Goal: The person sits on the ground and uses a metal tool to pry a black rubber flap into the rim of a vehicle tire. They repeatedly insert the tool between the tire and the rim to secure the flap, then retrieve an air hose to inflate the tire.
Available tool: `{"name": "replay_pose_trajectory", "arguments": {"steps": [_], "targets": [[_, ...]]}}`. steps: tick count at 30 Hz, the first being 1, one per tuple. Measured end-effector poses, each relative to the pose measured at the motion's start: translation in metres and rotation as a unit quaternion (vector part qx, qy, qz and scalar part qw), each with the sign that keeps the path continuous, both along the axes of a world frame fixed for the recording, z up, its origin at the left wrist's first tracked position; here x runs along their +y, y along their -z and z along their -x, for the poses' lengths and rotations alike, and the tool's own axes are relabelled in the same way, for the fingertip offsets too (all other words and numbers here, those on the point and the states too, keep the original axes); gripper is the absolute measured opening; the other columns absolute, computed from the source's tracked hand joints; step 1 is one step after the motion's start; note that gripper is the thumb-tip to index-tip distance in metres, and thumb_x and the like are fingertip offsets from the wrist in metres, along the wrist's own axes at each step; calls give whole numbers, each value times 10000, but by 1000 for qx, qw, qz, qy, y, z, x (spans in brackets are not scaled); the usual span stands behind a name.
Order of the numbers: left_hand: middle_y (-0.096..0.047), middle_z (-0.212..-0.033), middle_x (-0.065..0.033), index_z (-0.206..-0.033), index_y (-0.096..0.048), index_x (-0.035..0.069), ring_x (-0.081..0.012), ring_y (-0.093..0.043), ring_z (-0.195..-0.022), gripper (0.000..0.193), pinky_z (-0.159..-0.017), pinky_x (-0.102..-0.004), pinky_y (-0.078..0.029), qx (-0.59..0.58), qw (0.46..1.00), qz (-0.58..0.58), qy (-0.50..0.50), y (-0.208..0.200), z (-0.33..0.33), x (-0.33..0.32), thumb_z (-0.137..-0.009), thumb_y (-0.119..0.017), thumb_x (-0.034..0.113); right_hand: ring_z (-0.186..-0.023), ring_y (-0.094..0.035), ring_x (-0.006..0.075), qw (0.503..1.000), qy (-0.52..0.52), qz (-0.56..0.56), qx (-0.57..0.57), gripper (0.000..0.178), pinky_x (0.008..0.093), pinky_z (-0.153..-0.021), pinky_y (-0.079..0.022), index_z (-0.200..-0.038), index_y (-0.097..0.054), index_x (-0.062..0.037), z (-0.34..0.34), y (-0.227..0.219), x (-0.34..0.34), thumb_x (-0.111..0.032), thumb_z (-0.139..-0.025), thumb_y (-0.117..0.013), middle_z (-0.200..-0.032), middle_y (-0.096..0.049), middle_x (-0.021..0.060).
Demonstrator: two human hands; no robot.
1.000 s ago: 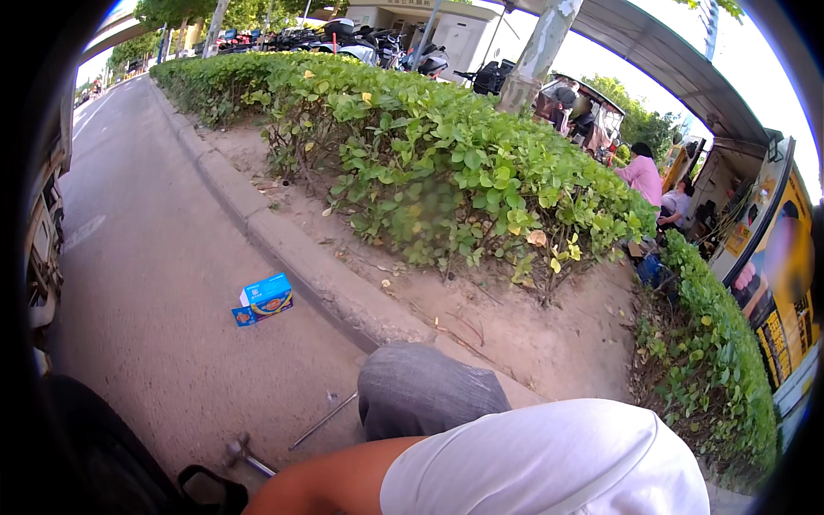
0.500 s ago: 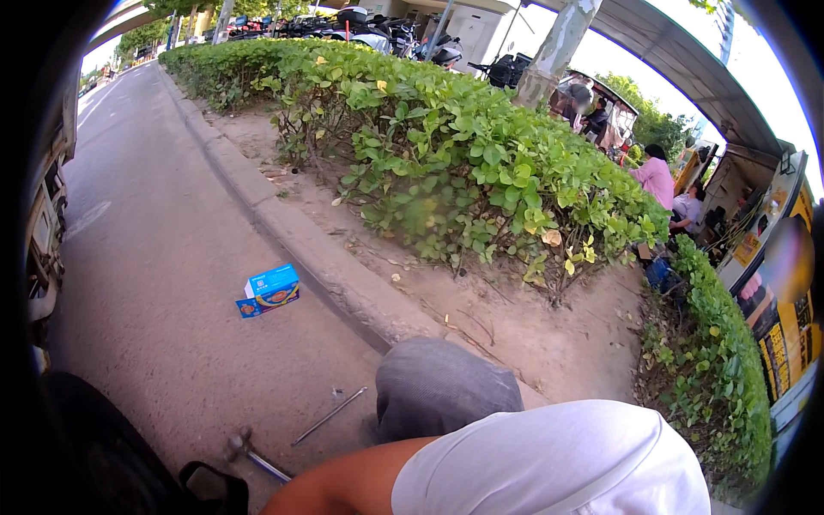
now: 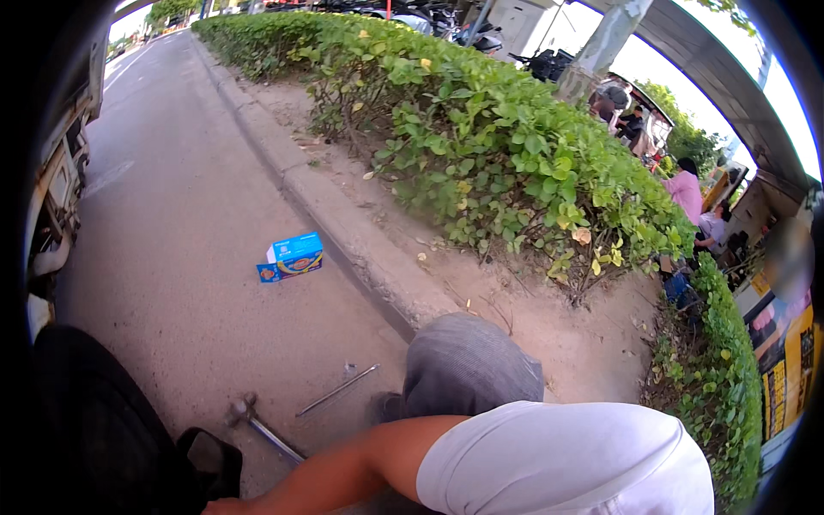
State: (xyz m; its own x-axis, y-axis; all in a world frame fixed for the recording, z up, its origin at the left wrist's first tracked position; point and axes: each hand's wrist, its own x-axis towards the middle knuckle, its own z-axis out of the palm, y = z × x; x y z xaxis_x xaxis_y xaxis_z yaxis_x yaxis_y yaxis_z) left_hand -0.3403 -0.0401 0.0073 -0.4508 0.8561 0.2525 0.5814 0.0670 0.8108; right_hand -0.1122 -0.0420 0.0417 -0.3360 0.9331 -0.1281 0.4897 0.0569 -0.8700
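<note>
My right arm, in a white sleeve, crosses the bottom of the view toward the left. Only the edge of my right hand (image 3: 225,507) shows at the lower rim, beside a black object (image 3: 210,463) whose kind I cannot tell; the fingers are hidden. Past the forearm a hammer (image 3: 268,433) lies on the pavement, its handle end partly covered by the arm. A thin metal rod (image 3: 339,390) lies to its right. Farther ahead sits a blue cardboard box (image 3: 298,255) with one end flap open. My left hand is out of view.
A black tire (image 3: 103,421) stands close on the left, with part of a vehicle (image 3: 64,189) beyond. My grey-trousered knee (image 3: 468,365) is near the curb (image 3: 360,257). A green hedge (image 3: 498,146) runs along the right. A person in pink (image 3: 684,193) is beyond it.
The view has shifted, so the ground things appear higher and farther right. More of my right forearm shows, and the edge of the hand has come into view at the bottom.
</note>
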Motion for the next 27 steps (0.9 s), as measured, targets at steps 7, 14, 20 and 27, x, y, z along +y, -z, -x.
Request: {"name": "replay_pose_trajectory", "arguments": {"steps": [7, 14, 20, 27], "targets": [[-430, -1317, -232, -1324, -347, -107, -279, -443, -1178, 870, -1017, -351, -327, -30, 998, -14, 51, -6, -12, 20, -687, -815, 257, -796, -600, 427, 995, 80, 20, 60, 236, 496, -664, -468, -809, -564, 45, -24, -16, -16, -165, -894, -496, -750, -587, 286], [-433, -1333, -157, -1352, -311, -68, -214, -457, -1168, 781, -1020, -319, -330, -166, 977, -87, 104, -9, -7, 10, -747, -759, 137, -824, -593, 445, 994, 9, 109, -25, 229, 494, -741, -466, -865, -604, 38, -18, 28, -79, -170, -884, -508, -851, -613, 272], [-404, -1352, -178, -1369, -274, -76, -230, -423, -1208, 881, -1036, -318, -308, -150, 984, -68, 61, -18, -21, -1, -714, -797, 193, -873, -619, 391, 927, -193, 135, -292, 339, 466, -782, -496, -934, -605, 34, -85, 113, -86, -289, -832, -601, -878, -643, 228], [-423, -1341, -184, -1346, -308, -95, -244, -441, -1195, 815, -1029, -323, -318, -116, 991, -51, 39, -35, -37, -8, -739, -771, 189, -701, -644, 322, 991, 38, 130, 4, 729, 414, -676, -499, -1334, -372, 6, -25, 24, -35, -328, -773, -697, -719, -644, 148]]}}
